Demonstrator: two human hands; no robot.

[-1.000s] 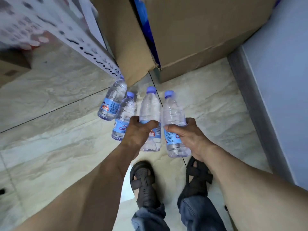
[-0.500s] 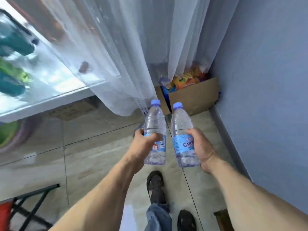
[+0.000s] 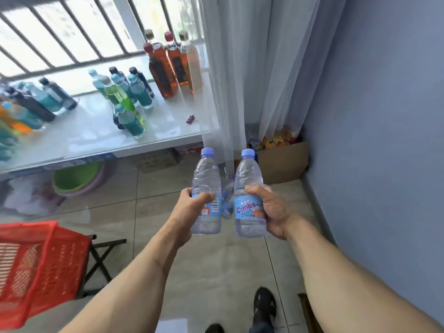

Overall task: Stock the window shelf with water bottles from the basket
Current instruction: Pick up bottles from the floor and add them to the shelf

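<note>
Much of the left side is motion-blurred: the bottles at the far left of the window shelf smear into teal, dark and orange streaks and cannot be counted. The red basket, below and to the left of the hands, is cut off by the frame edge, and what it holds cannot be made out. Behind the two held bottles, between the hands, a blurred bit of blue and clear plastic shows, too unclear to name.

The left hand curls around the label of one water bottle, thumb across the front, bottle upright. The right hand wraps a second water bottle the same way, just beside the first and not touching it. Both have pale blue caps.

Up and to the left of the hands, the shelf carries a cluster of about seven teal, green and dark drink bottles, and above the left hand four tall amber bottles, partly veiled by the sheer curtain. Beyond the right hand, a cardboard box of bright packets sits half hidden by the curtain. A green basin lies under the shelf.
</note>
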